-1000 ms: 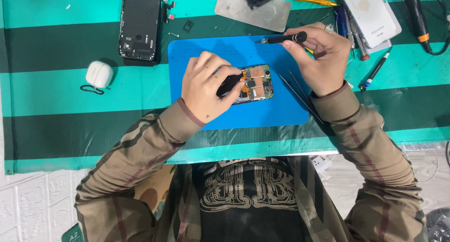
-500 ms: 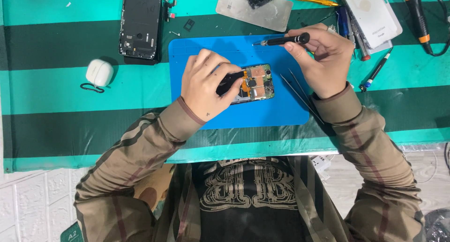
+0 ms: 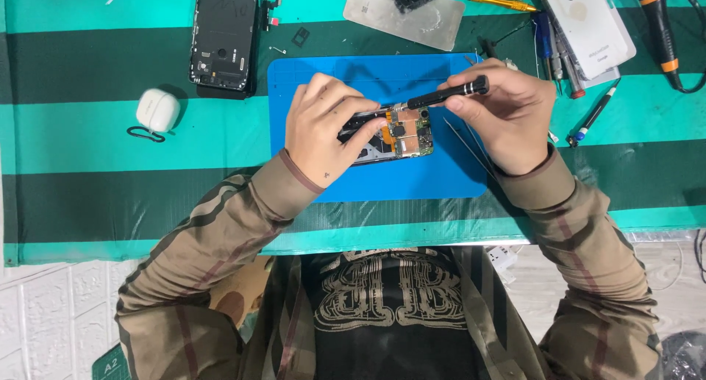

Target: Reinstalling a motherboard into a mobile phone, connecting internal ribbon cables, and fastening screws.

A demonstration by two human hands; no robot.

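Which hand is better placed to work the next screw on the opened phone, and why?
Probably the right hand: it already holds the black screwdriver, tip at the opened phone. The left hand steadies the phone on the blue mat.

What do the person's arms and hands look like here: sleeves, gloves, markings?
Both hands are bare, no gloves: left hand, right hand. Both arms wear long camouflage sleeves in tan, brown and olive with thin reddish stripes: left sleeve, right sleeve. The cuffs have a darker edge. A small dark mark sits near the left wrist.
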